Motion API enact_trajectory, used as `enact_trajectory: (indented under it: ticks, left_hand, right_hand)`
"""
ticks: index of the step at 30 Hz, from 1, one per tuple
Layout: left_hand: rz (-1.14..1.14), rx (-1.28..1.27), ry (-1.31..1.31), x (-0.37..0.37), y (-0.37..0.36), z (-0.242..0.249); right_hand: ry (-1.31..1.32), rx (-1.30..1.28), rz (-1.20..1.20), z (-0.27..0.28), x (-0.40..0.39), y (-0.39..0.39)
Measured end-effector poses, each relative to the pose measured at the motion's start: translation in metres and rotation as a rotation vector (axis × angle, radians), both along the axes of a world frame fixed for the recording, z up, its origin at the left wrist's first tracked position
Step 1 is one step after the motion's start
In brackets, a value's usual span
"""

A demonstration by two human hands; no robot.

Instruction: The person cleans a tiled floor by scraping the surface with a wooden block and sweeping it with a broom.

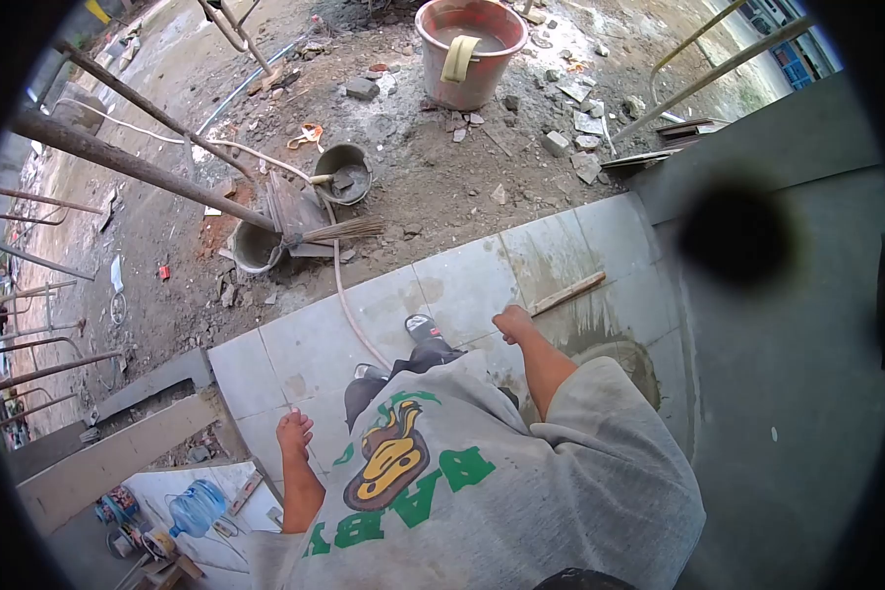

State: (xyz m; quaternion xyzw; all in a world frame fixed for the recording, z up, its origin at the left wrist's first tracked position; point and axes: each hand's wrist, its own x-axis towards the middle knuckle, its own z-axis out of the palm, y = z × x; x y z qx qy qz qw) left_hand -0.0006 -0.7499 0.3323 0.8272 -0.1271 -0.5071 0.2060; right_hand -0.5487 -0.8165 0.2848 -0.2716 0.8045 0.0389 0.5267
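My left hand (295,433) hangs at my side above the pale floor tiles (241,379), its fingers loosely curled with nothing visible in them. My right hand (511,324) is out in front of me, closed. A narrow wooden strip (572,292) extends from it toward the right, over the tiles. How the fingers wrap the strip is hidden by the back of the hand. Wet grey stains mark the tiles below and around the strip. My feet (425,329) stand on the tiles between the two hands.
Beyond the tiles, rubble-strewn ground holds a large red bucket (467,84), two dark buckets (344,162) and a straw broom (344,230). A hose (346,310) crosses the tiles by my feet. Metal poles (138,162) slant in at left; a grey wall (787,364) stands right.
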Motion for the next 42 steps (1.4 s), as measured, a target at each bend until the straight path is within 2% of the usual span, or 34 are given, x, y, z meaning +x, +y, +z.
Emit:
enact_trajectory:
  ticks: [6,10,12,19,22,23,26,27,29,32,37,42]
  left_hand:
    - [0.051,0.002,0.034,-0.008,0.01,-0.002]
    - [0.09,0.005,0.048,-0.001,0.018,-0.007]
    - [0.084,0.023,0.059,0.007,0.021,-0.014]
    - [0.075,-0.032,0.115,0.037,0.018,-0.036]
    - [0.164,-0.122,0.102,0.059,0.019,-0.017]
    - [0.193,-0.126,0.098,0.073,0.022,-0.019]
    - [0.29,-0.165,0.107,0.113,0.054,-0.026]
    - [0.374,-0.179,0.087,0.122,0.065,-0.026]
    - [0.406,-0.116,0.049,0.141,0.096,-0.025]
    - [0.514,-0.064,0.052,0.169,0.151,-0.039]
    - [0.706,-0.024,0.074,0.186,0.231,-0.044]
    - [0.837,-0.015,0.122,0.193,0.287,-0.057]
  right_hand:
    - [0.017,-0.154,0.235,-0.016,0.02,-0.054]
    - [0.049,-0.226,0.249,-0.013,0.03,-0.082]
    - [0.082,-0.265,0.329,-0.011,0.034,-0.086]
    - [0.134,-0.177,0.224,0.002,0.055,-0.056]
    - [0.12,-0.085,0.089,0.017,0.091,-0.041]
    - [0.075,-0.091,0.084,0.002,0.099,-0.037]
    - [-0.032,-0.125,0.067,-0.023,0.139,-0.032]
    - [-0.039,-0.114,0.127,-0.023,0.154,-0.036]
    - [-0.067,-0.092,0.221,0.006,0.199,-0.054]
    - [-0.082,-0.192,0.249,0.013,0.252,-0.072]
    - [-0.061,-0.211,0.444,0.038,0.339,-0.096]
    - [-0.107,-0.146,0.53,0.022,0.405,-0.105]
